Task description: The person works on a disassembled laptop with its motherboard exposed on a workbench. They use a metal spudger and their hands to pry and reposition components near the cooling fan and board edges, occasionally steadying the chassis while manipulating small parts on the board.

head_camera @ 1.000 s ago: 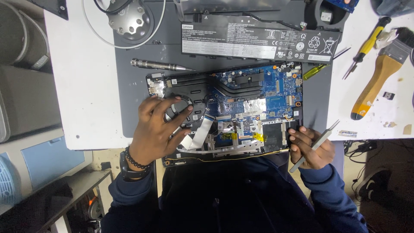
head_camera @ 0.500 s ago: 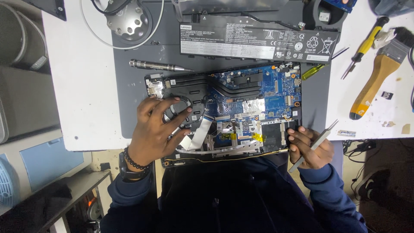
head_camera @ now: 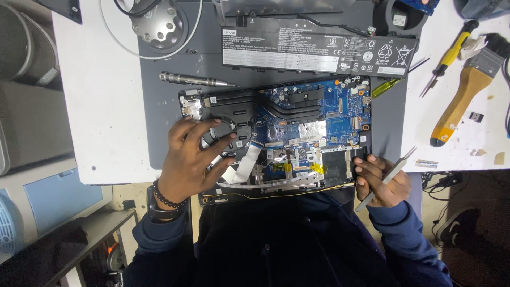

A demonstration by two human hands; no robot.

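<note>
Change since earlier frames: almost none; both hands sit in the same places as a second ago, the left fingers only slightly more spread over the fan.
Left hand grip: left hand (head_camera: 194, 159) lies palm down with fingers splayed wide, fingertips resting on the black cooling fan (head_camera: 229, 132) at the left end of the open laptop; it closes on nothing.
Right hand grip: right hand (head_camera: 380, 180) is closed around a slim metal pry tool (head_camera: 387, 172), held like a pen.
Tool axis: the pry tool runs diagonally, lower end toward the person, upper tip pointing up and to the right, away from the board.
Key relation: the fan lies directly under the left fingertips, on the far left of the laptop; the right hand and its tool are well apart from it, at the lower right corner, so the left hand is clearly nearer.
Laptop: open laptop (head_camera: 276, 133) lies bottom-up on a grey mat (head_camera: 159, 127), blue circuit board and copper heat pipes exposed.
Beyond it: a long black battery (head_camera: 313, 50) lies above the laptop; a silver screwdriver handle (head_camera: 196, 80) rests between them at the left.
Far right: a wooden-handled brush (head_camera: 462, 98) and a yellow screwdriver (head_camera: 449, 56) lie on the white table (head_camera: 101, 106).
</note>
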